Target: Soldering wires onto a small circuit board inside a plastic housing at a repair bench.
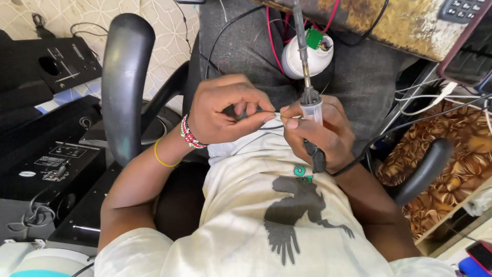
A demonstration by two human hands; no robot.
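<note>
Over my lap, my left hand (225, 110) pinches the thin wire (270, 126) steady while my right hand (320, 134) grips the soldering iron (307, 77), tip clear of fingers.

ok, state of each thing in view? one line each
left hand: pinching a thin wire
right hand: gripping soldering iron, pinching the wire too
soldering iron: held, tip pointing away from body
white bulb housing: open, green circuit board exposed, resting on lap
thin wire: stretched between both hands
</note>
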